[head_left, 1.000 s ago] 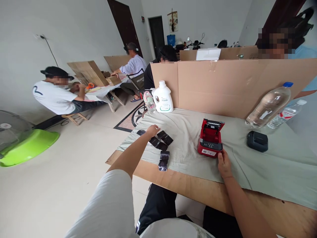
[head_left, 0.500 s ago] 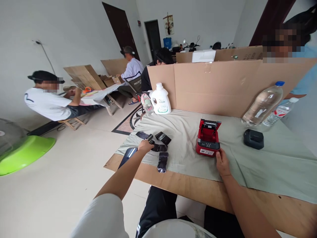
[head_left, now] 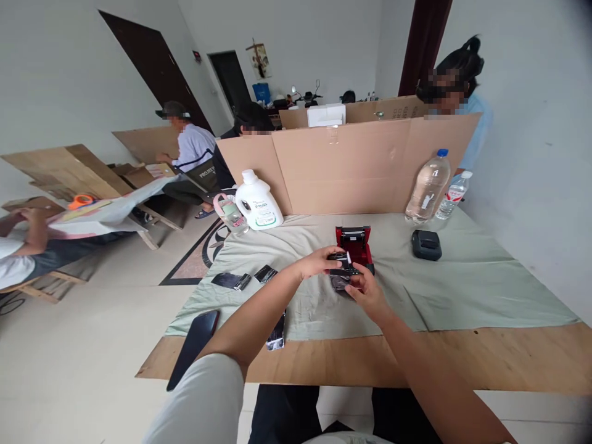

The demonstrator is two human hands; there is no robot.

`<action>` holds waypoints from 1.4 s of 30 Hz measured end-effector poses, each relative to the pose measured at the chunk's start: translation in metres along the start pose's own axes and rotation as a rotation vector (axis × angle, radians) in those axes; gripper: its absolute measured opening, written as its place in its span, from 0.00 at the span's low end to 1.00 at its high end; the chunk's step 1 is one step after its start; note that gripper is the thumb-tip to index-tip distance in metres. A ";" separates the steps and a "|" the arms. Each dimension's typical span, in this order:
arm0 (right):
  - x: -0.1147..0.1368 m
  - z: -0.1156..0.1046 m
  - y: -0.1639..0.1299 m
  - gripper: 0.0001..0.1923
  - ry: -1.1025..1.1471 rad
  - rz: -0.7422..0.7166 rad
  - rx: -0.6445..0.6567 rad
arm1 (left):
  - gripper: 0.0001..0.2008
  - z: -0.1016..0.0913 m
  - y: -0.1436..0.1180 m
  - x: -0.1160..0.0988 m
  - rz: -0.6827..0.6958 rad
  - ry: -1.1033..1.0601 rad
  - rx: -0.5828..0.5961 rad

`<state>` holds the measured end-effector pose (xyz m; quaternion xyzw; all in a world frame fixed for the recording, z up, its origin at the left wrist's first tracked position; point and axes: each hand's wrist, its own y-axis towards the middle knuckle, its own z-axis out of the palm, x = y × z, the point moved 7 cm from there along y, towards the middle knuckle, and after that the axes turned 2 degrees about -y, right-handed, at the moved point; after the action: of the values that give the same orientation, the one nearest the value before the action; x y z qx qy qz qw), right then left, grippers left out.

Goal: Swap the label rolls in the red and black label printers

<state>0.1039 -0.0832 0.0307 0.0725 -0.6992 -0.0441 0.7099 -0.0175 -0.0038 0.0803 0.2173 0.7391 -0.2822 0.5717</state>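
Your left hand (head_left: 319, 262) and right hand (head_left: 367, 290) both have that black strip (head_left: 341, 282) in their grip, just before the open red printer (head_left: 359, 248) — pinch too loosely and its drooping end could slip or snag.

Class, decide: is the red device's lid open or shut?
Open: the lid stands raised at the back of the red device rather than down over it.

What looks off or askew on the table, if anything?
The phone at the left front corner of the wooden board: it lies slanted, its near end seemingly poking past the front edge, so it could perhaps get knocked off. Loose black pieces lie at mixed angles on the cloth. No spill visible.
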 end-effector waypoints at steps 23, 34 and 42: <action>0.016 -0.046 0.032 0.10 -0.852 0.148 -0.234 | 0.15 0.028 0.101 0.013 -0.224 1.331 -0.100; 0.012 -0.048 0.034 0.12 -0.932 0.193 -0.196 | 0.16 0.034 0.113 0.011 -0.136 1.446 -0.084; 0.020 -0.041 0.034 0.12 -1.065 0.210 -0.134 | 0.17 0.025 0.108 0.012 -0.082 1.358 -0.013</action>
<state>0.1437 -0.0516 0.0554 -0.0753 -0.9611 -0.0480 0.2613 0.0670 0.0603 0.0456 0.3147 0.9434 -0.1001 -0.0289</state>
